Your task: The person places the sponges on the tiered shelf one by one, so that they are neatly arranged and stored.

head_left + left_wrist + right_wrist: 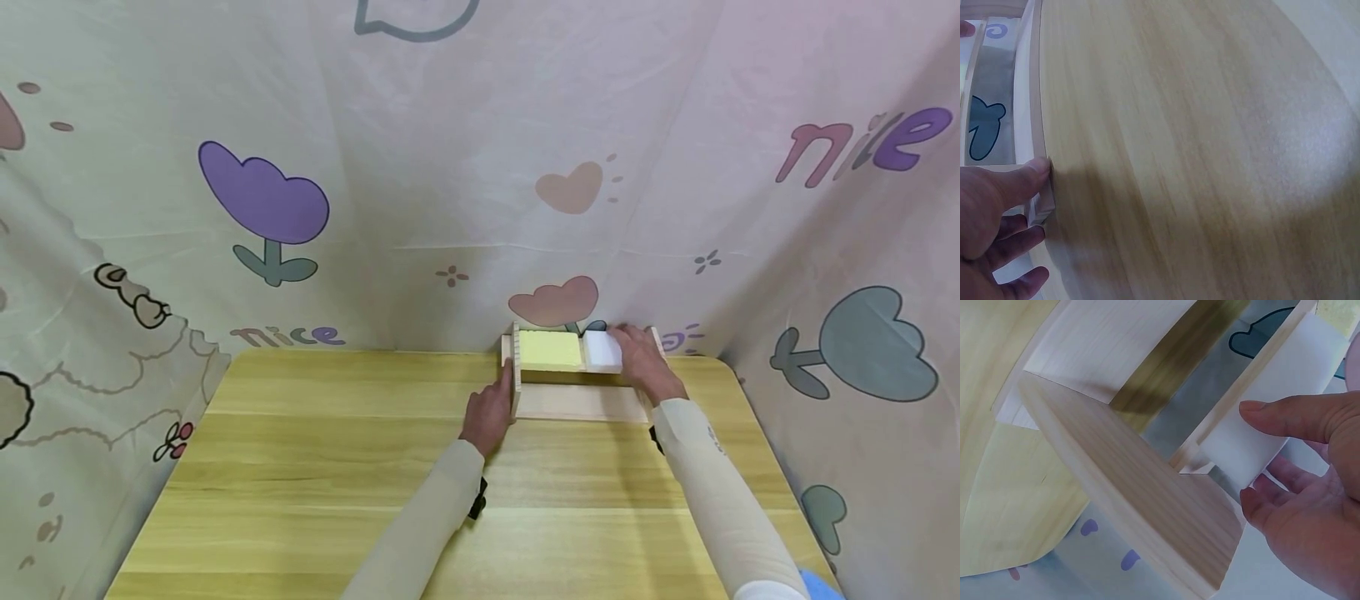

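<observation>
A small wooden rack point(577, 403) with two end panels and a raised cross shelf stands at the back of the table. On its shelf, a yellow sponge-like block point(550, 350) lies at the left, with a white block point(602, 353) beside it. My left hand point(487, 414) grips the rack's left end panel, its thumb on the edge in the left wrist view. My right hand point(647, 364) holds the white block by its right part. In the right wrist view, the thumb lies on the white block point(1279, 406) and the fingertips are at its lower edge, near the right end panel point(1129, 475).
The wood-grain table point(337, 467) stretches left and in front of the rack. A printed curtain point(420, 167) hangs right behind it and along both sides. Something blue point(819, 586) shows at the lower right edge.
</observation>
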`<state>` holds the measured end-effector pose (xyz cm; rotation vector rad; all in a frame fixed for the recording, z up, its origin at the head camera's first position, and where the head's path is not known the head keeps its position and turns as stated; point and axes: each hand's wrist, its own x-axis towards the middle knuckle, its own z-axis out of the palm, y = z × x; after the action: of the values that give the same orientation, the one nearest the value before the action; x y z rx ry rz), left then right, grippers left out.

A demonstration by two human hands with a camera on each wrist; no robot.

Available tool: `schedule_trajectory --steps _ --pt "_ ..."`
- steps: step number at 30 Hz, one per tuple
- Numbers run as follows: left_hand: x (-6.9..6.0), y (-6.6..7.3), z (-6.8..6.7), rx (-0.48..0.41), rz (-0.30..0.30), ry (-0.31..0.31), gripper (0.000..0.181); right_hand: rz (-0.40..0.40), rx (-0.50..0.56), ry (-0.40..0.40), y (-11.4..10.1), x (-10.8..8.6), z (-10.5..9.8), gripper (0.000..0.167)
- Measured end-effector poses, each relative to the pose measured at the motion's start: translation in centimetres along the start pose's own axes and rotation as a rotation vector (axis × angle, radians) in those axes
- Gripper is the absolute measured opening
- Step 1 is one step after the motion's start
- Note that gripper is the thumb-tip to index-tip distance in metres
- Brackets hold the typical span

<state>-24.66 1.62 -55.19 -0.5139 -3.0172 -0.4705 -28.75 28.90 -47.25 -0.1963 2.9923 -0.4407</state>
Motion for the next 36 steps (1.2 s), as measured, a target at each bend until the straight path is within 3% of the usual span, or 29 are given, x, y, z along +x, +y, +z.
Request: schedule_trajectory --steps 7,14,26,36 --pt "0.0 0.2 0.4 0.017 0.006 0.007 0.112 0.039 0.003 -0.019 0.2 -0.5 0.1 0.080" --pt "-0.1 0.2 0.6 0.017 0.003 0.019 0.113 0.029 -0.002 -0.009 0.3 -0.9 0.2 0.086" --pt "-0.2 -0.1 0.4 0.012 0.004 0.019 0.111 0.022 0.110 0.023 -0.1 -2.4 -0.5 0.099" --pt "-0.1 -0.1 0.2 0.030 0.005 0.009 0.111 0.013 0.089 0.170 -1.1 -5.2 -1.7 0.094"
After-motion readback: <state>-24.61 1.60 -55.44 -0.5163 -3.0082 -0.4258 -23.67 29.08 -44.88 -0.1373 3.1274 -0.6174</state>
